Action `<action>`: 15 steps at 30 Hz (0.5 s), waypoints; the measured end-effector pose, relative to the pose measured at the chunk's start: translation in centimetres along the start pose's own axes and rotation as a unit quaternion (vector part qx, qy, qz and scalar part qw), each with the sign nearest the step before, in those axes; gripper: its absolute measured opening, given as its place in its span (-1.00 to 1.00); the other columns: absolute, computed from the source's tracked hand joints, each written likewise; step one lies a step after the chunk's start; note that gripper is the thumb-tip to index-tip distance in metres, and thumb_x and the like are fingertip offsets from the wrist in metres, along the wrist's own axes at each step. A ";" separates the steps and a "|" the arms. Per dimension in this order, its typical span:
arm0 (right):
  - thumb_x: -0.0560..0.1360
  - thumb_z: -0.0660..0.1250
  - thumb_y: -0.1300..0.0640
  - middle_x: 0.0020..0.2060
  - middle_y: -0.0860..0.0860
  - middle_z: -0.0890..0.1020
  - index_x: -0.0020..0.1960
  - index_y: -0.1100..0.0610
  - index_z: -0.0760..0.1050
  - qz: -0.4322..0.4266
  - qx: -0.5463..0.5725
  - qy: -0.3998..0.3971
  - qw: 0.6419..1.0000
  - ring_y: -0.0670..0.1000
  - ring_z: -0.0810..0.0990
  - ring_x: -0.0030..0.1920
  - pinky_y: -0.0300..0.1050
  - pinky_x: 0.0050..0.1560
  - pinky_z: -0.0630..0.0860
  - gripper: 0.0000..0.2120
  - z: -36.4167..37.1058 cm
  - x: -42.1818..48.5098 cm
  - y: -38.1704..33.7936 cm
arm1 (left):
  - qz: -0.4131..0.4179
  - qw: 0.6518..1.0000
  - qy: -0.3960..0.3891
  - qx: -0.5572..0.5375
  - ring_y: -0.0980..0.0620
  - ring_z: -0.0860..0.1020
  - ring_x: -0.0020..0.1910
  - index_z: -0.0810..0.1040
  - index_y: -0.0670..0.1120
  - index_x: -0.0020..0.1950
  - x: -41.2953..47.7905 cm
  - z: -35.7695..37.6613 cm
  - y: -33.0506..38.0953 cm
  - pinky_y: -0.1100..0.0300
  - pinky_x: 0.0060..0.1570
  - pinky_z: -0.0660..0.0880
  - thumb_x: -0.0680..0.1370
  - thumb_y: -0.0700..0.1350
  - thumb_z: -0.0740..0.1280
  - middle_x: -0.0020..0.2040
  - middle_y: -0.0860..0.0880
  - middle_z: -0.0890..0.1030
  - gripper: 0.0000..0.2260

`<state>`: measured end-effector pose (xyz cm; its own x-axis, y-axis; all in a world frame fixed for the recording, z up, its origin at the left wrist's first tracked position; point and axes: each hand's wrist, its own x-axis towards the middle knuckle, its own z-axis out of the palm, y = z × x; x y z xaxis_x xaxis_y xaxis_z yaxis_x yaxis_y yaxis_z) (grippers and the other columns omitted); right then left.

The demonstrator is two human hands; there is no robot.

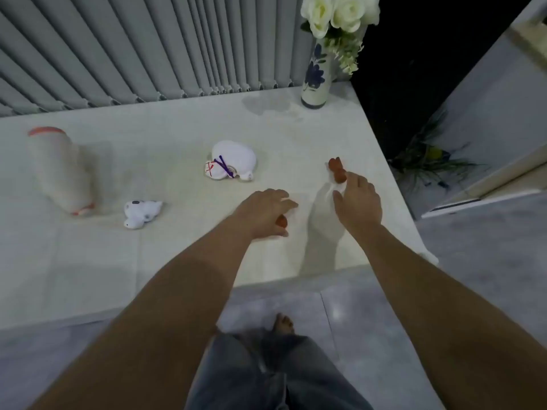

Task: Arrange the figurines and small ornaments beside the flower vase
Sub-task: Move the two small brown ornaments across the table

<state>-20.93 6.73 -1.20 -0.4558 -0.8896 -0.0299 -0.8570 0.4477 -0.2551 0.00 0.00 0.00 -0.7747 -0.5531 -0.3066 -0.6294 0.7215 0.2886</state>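
Observation:
A tall white vase with blue flowers painted on it [315,75] holds white roses at the table's far right corner. My right hand [358,202] grips a white figurine with red-orange ears [337,171], lifted just above the table's right side. My left hand [266,213] is curled over a small orange-red ornament [281,221], mostly hidden under the palm. A round white figurine with a purple cord [233,164] lies on its side mid-table. A small white spotted figurine [142,213] lies to the left. A large cream figurine with red trim [60,170] lies at far left.
The pale table [177,261] ends at a front edge near my legs and a right edge beside a dark gap. Grey vertical blinds [148,45] hang behind the table. A green plant [426,161] sits on the floor to the right.

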 end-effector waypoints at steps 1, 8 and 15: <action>0.56 0.28 0.07 0.28 0.17 0.50 0.38 0.20 0.32 0.002 0.000 0.004 1.000 0.20 0.49 0.24 0.07 0.19 0.42 -0.55 0.1 0.4 0.1 | 0.004 1.000 -0.008 0.014 -0.07 0.29 0.47 0.38 0.05 0.45 0.3 0.1 0.1 0.03 0.37 0.31 0.46 0.10 0.44 0.51 -0.06 0.30 -0.42; 0.57 0.24 0.03 0.17 0.16 0.54 0.33 0.17 0.32 0.005 -0.020 -0.003 1.000 0.20 0.53 0.15 0.07 0.07 0.44 -0.61 1.9 2.9 0.2 | 0.026 0.998 0.009 0.058 -0.07 0.41 0.29 0.50 -0.03 0.27 1.1 0.8 0.1 0.03 0.12 0.42 0.49 -0.04 0.41 0.33 -0.04 0.42 -0.64; 0.56 0.27 0.05 0.08 0.16 0.57 0.27 0.18 0.33 0.017 -0.063 0.029 0.997 0.20 0.54 0.09 0.08 0.02 0.41 -0.65 2.9 4.9 -0.3 | 0.062 0.997 0.013 0.050 -0.07 0.44 0.16 0.50 -0.08 0.18 1.3 0.6 -1.2 0.08 -0.04 0.41 0.48 -0.05 0.41 0.20 -0.06 0.48 -0.70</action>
<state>-22.22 1.96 -4.08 -0.4944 -0.8690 0.0207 -0.8629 0.4878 -0.1323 -0.18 -1.35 -1.29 -0.8485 -0.4662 -0.2504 -0.5199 0.8226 0.2303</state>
